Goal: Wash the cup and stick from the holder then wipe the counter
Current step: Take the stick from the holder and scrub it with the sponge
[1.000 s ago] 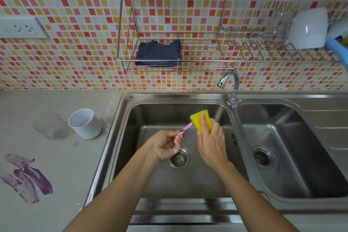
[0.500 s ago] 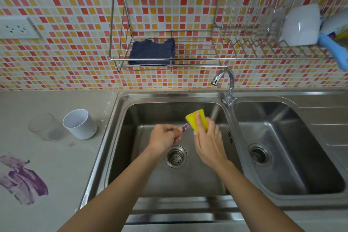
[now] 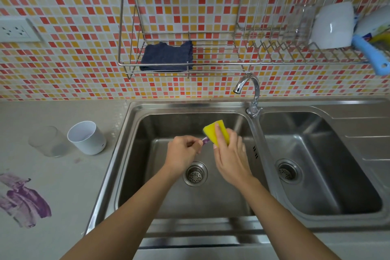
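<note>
Head view puts me mid-scrub over the sink [image 3: 190, 106]: left hand [image 3: 183, 151] pinches the purple stick [image 3: 205, 139], right hand [image 3: 230, 155] grips the yellow sponge [image 3: 214, 130] against it. Next, I reckon, rinsing, then the white cup [image 3: 87, 137] on the surface [image 3: 73, 186].

The pale grey speckled counter [image 3: 63, 186] runs below the tiled wall, with a 2-basin stainless steel sink [image 3: 190, 106] set into it. Left of the sink, a white cylindrical plastic cup [image 3: 87, 137] stands upright on the counter. Just beside it on the left is 1 clear frosted glass tumbler [image 3: 48, 141]. Nearer the front edge, well apart from both, lies a broad purple paint smear [image 3: 25, 198].
</note>
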The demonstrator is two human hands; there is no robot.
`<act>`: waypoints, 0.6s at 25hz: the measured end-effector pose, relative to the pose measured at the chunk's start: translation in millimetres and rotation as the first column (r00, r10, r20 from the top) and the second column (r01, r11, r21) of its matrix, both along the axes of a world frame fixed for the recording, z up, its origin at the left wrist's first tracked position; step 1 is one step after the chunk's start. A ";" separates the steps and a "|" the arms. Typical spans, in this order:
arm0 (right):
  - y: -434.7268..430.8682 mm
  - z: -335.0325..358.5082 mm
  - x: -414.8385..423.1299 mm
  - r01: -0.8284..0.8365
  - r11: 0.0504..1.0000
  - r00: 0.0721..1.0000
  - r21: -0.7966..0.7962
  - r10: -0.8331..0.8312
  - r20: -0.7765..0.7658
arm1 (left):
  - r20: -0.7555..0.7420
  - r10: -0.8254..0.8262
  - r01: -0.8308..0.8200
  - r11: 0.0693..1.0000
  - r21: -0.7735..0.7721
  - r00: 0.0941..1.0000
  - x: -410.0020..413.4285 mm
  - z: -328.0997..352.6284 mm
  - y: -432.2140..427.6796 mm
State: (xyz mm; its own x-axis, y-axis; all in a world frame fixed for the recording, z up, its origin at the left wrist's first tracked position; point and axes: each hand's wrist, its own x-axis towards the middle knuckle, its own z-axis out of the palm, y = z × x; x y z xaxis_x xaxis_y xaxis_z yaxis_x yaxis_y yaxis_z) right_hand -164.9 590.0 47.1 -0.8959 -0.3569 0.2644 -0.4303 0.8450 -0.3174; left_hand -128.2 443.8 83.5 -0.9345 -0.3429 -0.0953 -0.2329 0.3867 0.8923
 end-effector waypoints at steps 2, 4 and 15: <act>1.2 0.5 -2.4 -0.004 1.000 1.000 0.008 0.004 -0.001 | -0.054 -0.045 0.034 0.982 -0.187 0.997 1.8 2.4 0.5; 0.3 3.2 -2.0 0.085 0.996 0.995 -0.042 -0.082 0.063 | -0.127 -0.092 0.044 0.940 -0.338 0.988 3.7 1.0 -0.2; -0.8 4.2 5.8 -0.003 1.000 0.999 -0.002 0.003 0.032 | -0.456 -0.564 -0.141 0.512 -0.847 0.689 10.7 -31.8 -16.7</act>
State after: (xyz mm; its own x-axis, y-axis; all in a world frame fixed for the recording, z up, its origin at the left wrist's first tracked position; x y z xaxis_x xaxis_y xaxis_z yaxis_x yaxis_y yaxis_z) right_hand -159.1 589.2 51.4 -0.9029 -0.3589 0.2367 -0.4224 0.8431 -0.3329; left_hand -117.5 427.1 51.7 -0.6632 0.2894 0.6903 0.4192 0.9076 0.0222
